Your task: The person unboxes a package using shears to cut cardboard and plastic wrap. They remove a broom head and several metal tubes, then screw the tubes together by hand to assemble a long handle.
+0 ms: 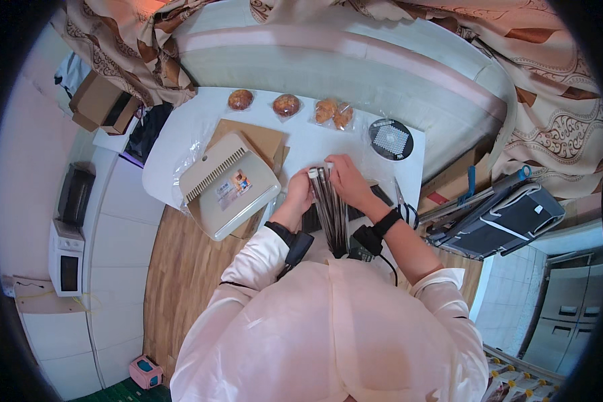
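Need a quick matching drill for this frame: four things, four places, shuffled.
Things:
1. bundle of metal rods
2. round black disc
3. beige appliance
4. scissors

Places:
A. far right of the table
B. left of the hands, on cardboard
C. held between left hand and right hand
D. beside the right wrist

Pairs: 1-C, 2-A, 3-B, 4-D

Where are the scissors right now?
In the head view the scissors lie on the white table to the person's right, just beside the right hand and below the round black perforated disc.
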Action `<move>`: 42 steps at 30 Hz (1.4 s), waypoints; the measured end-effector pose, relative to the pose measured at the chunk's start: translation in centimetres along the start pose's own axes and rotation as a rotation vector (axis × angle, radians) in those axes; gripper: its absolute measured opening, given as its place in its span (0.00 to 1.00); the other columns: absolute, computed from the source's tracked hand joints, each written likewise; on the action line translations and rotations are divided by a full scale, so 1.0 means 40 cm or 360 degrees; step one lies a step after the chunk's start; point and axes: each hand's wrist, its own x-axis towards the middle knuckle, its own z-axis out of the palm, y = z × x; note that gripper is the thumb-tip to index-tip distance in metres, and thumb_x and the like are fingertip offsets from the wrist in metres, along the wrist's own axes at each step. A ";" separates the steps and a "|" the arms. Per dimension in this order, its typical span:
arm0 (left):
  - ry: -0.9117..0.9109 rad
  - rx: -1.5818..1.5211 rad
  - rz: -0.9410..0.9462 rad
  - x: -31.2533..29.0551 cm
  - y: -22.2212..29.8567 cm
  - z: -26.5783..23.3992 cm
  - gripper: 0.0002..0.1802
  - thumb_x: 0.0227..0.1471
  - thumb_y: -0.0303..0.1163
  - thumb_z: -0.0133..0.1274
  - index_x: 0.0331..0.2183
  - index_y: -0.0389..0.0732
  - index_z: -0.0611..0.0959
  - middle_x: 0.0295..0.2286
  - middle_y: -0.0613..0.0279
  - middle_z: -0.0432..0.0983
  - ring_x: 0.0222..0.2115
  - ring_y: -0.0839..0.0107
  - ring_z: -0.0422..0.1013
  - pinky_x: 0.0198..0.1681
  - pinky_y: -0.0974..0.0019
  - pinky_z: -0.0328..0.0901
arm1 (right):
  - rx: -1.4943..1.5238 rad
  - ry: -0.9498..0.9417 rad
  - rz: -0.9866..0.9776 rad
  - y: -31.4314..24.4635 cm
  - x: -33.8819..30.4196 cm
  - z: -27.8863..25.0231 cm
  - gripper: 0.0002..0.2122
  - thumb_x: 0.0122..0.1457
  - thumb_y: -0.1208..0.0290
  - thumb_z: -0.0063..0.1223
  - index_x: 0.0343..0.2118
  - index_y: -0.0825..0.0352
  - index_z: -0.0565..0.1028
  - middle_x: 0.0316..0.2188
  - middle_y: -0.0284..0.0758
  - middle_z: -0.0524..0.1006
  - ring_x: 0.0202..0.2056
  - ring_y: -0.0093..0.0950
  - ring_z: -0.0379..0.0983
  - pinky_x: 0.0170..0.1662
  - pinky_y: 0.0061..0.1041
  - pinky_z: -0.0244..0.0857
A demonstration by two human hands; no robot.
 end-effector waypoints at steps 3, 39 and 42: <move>0.0028 -0.0149 -0.0177 0.091 -0.080 -0.091 0.16 0.53 0.35 0.31 0.32 0.42 0.74 0.22 0.63 0.71 0.19 0.72 0.67 0.22 0.71 0.61 | 0.0134 0.0001 -0.0030 0.068 -0.013 0.036 0.10 0.52 0.77 0.37 0.39 0.68 0.63 0.33 0.48 0.65 0.37 0.46 0.63 0.41 0.36 0.59; -0.0444 -0.0098 0.0064 0.158 0.062 -0.008 0.25 0.43 0.18 0.41 0.47 0.36 0.65 0.39 0.55 0.69 0.38 0.66 0.69 0.42 0.66 0.65 | 0.0287 0.0242 0.0577 0.114 0.142 -0.010 0.12 0.55 0.66 0.44 0.39 0.66 0.67 0.26 0.44 0.74 0.28 0.36 0.72 0.31 0.30 0.65; -0.0494 -0.0173 0.0088 0.153 0.059 -0.007 0.27 0.43 0.18 0.42 0.49 0.38 0.63 0.40 0.58 0.69 0.41 0.66 0.67 0.45 0.64 0.63 | 0.0292 0.0244 0.0721 0.094 0.157 -0.004 0.15 0.53 0.61 0.45 0.37 0.68 0.69 0.28 0.47 0.74 0.31 0.41 0.72 0.34 0.33 0.64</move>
